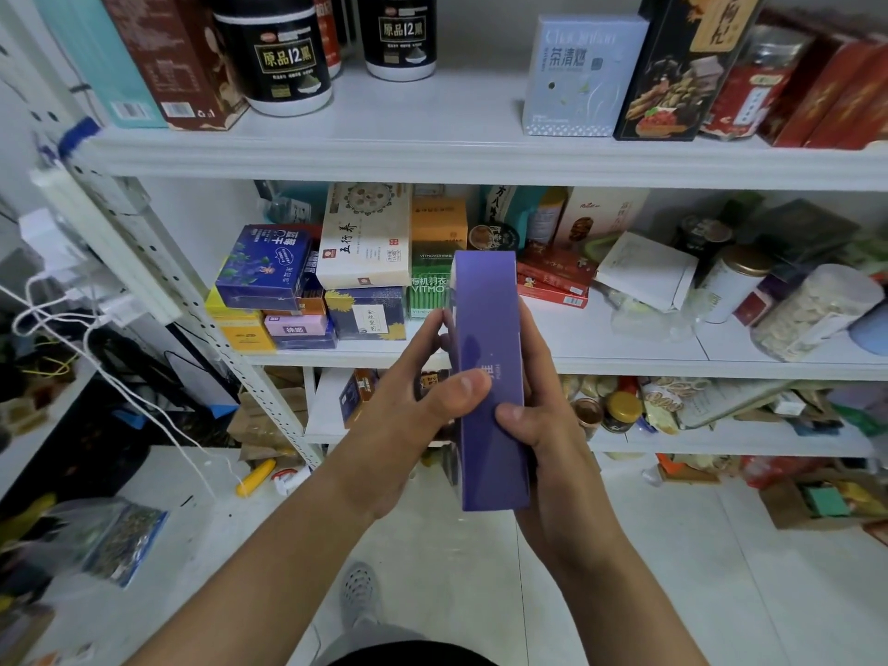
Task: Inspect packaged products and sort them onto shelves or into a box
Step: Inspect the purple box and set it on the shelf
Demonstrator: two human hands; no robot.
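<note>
both hands: left hand (pixel 408 415) and right hand (pixel 543 420) around purple box (pixel 487 377)

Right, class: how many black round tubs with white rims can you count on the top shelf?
2. One black round tub stands at the left beside a brown carton; the other stands to its right, further back. More may be hidden behind them.

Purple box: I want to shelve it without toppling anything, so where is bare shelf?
Top shelf: bare gap between the right black jar and the pale blue tea box. Middle shelf: bare front strip before the red flat boxes, left of the clear jar. Crowded for the purple box: stacked boxes at its left end, tins at its right.
</note>
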